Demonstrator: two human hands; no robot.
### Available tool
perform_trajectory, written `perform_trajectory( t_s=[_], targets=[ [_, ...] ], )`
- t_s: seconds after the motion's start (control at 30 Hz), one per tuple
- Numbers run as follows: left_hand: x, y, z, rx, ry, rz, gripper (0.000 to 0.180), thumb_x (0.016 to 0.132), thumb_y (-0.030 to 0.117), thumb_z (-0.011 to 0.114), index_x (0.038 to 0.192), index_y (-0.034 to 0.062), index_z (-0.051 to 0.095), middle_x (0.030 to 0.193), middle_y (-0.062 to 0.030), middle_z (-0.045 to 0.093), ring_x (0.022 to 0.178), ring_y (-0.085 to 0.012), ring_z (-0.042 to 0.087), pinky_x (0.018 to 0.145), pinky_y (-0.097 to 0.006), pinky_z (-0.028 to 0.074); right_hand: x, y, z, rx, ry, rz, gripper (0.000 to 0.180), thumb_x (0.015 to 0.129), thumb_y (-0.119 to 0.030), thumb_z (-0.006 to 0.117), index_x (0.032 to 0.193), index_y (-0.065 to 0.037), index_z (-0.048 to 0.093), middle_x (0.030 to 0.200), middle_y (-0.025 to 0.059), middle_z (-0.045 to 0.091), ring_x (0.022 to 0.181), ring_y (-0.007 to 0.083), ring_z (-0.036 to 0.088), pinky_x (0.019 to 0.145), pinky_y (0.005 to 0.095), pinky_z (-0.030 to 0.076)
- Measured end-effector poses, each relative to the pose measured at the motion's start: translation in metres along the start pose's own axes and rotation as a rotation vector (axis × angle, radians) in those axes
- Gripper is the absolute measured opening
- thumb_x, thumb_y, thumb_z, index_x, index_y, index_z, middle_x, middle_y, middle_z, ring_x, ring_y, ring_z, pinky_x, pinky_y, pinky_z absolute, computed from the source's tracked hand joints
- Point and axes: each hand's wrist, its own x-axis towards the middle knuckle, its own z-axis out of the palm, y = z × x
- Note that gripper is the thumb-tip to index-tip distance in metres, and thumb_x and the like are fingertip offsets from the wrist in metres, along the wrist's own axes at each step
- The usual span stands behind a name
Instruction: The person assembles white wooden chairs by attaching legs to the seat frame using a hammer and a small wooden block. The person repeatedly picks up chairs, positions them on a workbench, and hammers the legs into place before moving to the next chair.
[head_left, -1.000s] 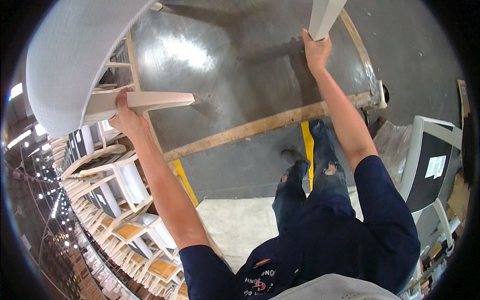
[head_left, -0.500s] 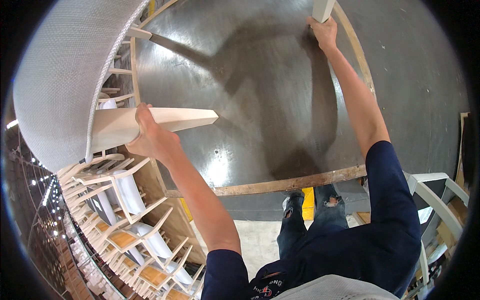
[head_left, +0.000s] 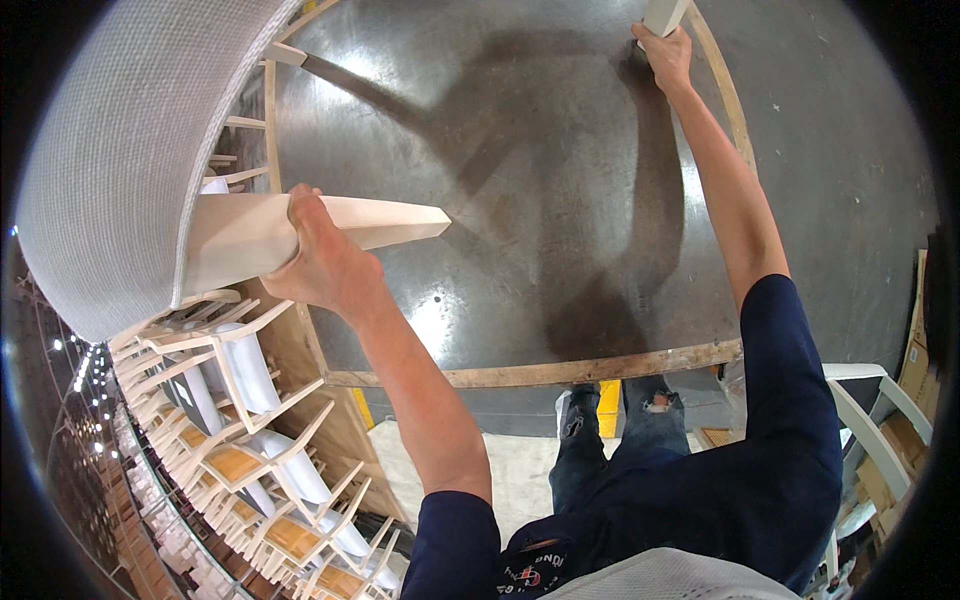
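A chair with a pale grey woven cover [head_left: 120, 170] fills the upper left and runs out of view at the top. From its lower edge a pale, tapering wooden leg [head_left: 390, 220] reaches over the dark metal tabletop [head_left: 520, 280]. My left hand [head_left: 325, 250] is wrapped round this leg near the cover. At the top right, my right hand [head_left: 665, 55] grips another pale wooden leg [head_left: 664, 15], mostly cut off by the view's edge. A third leg end [head_left: 287, 54] shows beyond the cover. Whether the leg tips touch the tabletop, I cannot tell.
A wooden rim [head_left: 540, 370] edges the tabletop, close in front of my legs. At the lower left stand several rows of pale wooden chair frames [head_left: 270, 460]. A light-framed chair [head_left: 870, 420] and cardboard [head_left: 900, 400] are at the right.
The leg in my left hand has shifted slightly right and up in view, and my right hand slightly right. Both hands keep their hold.
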Motion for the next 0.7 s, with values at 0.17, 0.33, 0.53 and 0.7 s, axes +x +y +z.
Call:
perform_trajectory(
  t_s=[0.17,0.33,0.53,0.7],
  targets=[
    [-0.001,0.0,0.002,0.032,-0.012,0.017,0.035,0.075,0.005,0.068,0.103,-0.0117,0.054,0.089,-0.014,0.061,0.074,-0.0178,0.061,0.065,-0.028,0.054,0.007,0.0,0.004,0.068,-0.039,-0.007,0.03,0.073,-0.02,0.077,0.093,-0.002,0.064,0.09,0.0031,0.064,0.081,0.0113,0.059,0.071,0.0307,0.047],
    [-0.004,0.008,0.009,0.068,0.023,-0.006,0.033,0.075,0.004,0.068,0.102,-0.0114,0.055,0.089,-0.0139,0.061,0.074,-0.0176,0.061,0.065,-0.029,0.055,0.014,0.007,0.003,-0.01,-0.022,-0.071,0.032,0.073,-0.022,0.077,0.093,-0.001,0.064,0.09,0.0033,0.064,0.082,0.0126,0.059,0.072,0.031,0.047],
    [-0.004,0.002,0.01,0.007,0.056,0.017,0.034,0.076,0.004,0.068,0.103,-0.0117,0.054,0.09,-0.0144,0.061,0.075,-0.0175,0.061,0.064,-0.029,0.055,0.004,-0.012,0.012,0.123,-0.036,0.026,0.016,0.072,-0.006,0.067,0.086,-0.002,0.061,0.07,-0.0004,0.056,0.062,0.0116,0.052,0.054,0.0298,0.043],
    [-0.007,0.008,0.011,0.105,0.025,-0.074,0.038,0.077,0.005,0.068,0.106,-0.0135,0.052,0.092,-0.0151,0.061,0.078,-0.0173,0.061,0.065,-0.028,0.055,0.007,-0.018,0.009,0.191,-0.045,-0.008,0.016,0.07,-0.007,0.068,0.082,-0.002,0.059,0.065,-0.0012,0.053,0.057,0.011,0.05,0.049,0.0301,0.04]
  ],
)
